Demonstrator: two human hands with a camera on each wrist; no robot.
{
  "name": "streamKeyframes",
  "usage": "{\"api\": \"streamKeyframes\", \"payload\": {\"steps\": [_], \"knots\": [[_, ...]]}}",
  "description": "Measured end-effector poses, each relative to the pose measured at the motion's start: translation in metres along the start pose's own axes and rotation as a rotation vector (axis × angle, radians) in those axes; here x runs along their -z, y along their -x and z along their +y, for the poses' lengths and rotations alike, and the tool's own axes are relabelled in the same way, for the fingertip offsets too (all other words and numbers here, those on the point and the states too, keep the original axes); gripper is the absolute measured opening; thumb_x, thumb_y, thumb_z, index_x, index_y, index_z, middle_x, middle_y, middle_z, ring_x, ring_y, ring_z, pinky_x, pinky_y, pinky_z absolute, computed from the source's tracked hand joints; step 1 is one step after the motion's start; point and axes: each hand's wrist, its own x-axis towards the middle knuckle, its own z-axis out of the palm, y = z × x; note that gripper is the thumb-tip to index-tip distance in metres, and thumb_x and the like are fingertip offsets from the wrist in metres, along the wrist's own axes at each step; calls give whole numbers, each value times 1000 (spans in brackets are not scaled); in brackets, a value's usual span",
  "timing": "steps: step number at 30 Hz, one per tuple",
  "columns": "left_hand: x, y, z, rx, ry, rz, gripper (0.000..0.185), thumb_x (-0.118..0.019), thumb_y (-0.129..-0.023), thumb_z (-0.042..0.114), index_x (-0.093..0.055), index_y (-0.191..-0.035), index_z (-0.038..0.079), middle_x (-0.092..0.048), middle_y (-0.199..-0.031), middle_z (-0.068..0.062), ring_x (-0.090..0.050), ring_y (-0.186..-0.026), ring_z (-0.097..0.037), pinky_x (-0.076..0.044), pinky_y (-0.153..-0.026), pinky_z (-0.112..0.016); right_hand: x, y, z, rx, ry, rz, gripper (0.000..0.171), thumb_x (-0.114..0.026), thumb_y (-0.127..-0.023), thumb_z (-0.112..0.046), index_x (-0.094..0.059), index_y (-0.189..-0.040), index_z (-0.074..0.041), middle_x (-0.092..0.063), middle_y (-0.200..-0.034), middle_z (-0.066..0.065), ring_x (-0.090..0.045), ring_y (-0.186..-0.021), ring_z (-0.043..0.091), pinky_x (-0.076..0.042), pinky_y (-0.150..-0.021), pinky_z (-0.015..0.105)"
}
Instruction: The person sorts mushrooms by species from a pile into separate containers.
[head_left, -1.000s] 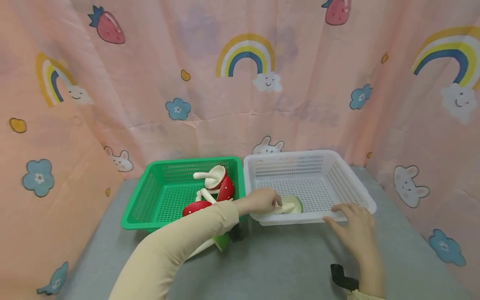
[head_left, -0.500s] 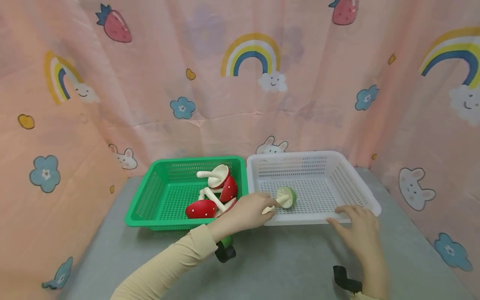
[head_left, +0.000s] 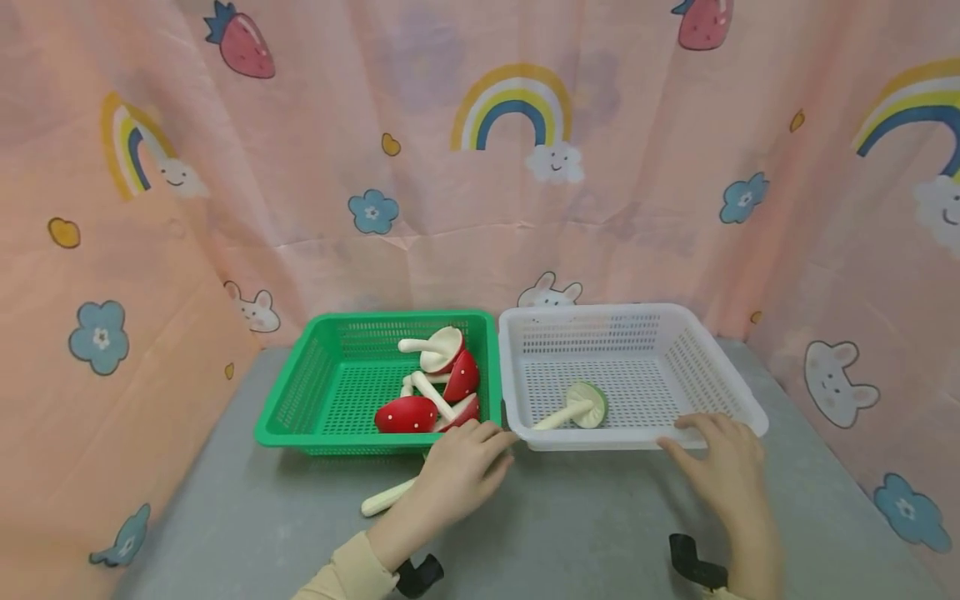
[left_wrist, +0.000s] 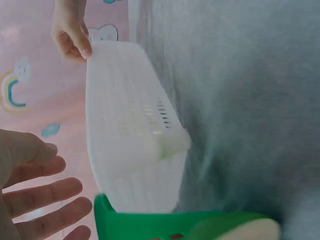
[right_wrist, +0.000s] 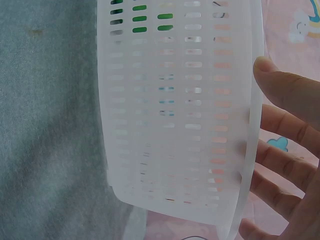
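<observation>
**Ana:** Hands low over the grey table [head_left: 570, 517], both of them. The left hand [head_left: 459, 471] hovers just in front of the green basket [head_left: 300, 400], fingers straight and spread, nothing in it. The left wrist view shows the same: loose, open fingers [left_wrist: 40, 192].

**Ben:** And under that palm?

**Ana:** A cream mushroom stem [head_left: 386, 498] lies on the table, poking out to the left of the hand. Whether the hand touches it, I cannot tell.

**Ben:** Right side?

**Ana:** The right hand [head_left: 723, 471] sits at the near right corner of the white basket [head_left: 720, 375], fingers extended and resting on the rim, not curled round it. The right wrist view has the fingers [right_wrist: 285, 125] flat against the basket's edge.

**Ben:** Anything inside?

**Ana:** A green-capped toy mushroom [head_left: 579, 407] lies on its side on the white basket's floor, left of the right hand and beyond the left one, free of both. The green basket holds red-capped mushrooms [head_left: 431, 392], piled just beyond the left fingertips.
</observation>
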Motion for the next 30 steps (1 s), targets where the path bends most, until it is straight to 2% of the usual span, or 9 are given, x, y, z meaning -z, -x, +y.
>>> {"api": "streamKeyframes", "payload": {"steps": [6, 9, 16, 19, 26, 30], "knots": [[-2, 30, -6, 40, -43, 141, 25, -78, -78, 20, -72, -102, 19, -69, -93, 9, -61, -83, -8, -52, -69, -21, 0, 2, -1, -19, 2, -21, 32, -79, -77, -26, -67, -97, -4, -63, -104, 24, -51, -98, 43, -35, -83, 58], [-3, 43, -10, 66, -53, 175, 27, -81, -75, 19, -72, -100, 19, -68, -92, 10, -60, -81, -8, -51, -67, -21, 0, 1, 0, -20, 0, -29, 33, -79, -78, -27, -67, -98, -4, -62, -104, 24, -50, -99, 43, -35, -83, 58], [-11, 65, -23, 117, -94, 145, 30, -83, -71, 17, -73, -99, 19, -67, -92, 9, -58, -78, -8, -49, -63, -21, 0, -1, 0, -31, 3, -46, 34, -78, -79, -29, -67, -99, -4, -62, -106, 25, -50, -100, 44, -34, -84, 60], [-14, 72, -30, 117, -110, 134, 32, -85, -68, 16, -72, -98, 19, -66, -92, 8, -57, -79, -9, -49, -63, -22, 1, -1, 0, -41, 9, -54, 34, -77, -80, -30, -67, -100, -4, -61, -107, 25, -49, -102, 45, -34, -85, 60], [-13, 85, -45, 100, -152, 183, 35, -86, -63, 10, -68, -93, 18, -60, -86, 7, -54, -75, -9, -47, -59, -20, 2, -1, -1, -34, 6, -55, 34, -76, -81, -31, -66, -100, -4, -61, -108, 25, -49, -102, 45, -34, -84, 60], [-13, 90, -53, 118, -184, 157, 39, -87, -61, 10, -67, -94, 17, -58, -84, 7, -53, -72, -9, -47, -57, -20, 2, -2, -1, -36, 5, -57, 34, -77, -80, -30, -66, -100, -4, -61, -108, 25, -49, -103, 45, -33, -85, 60]]}}
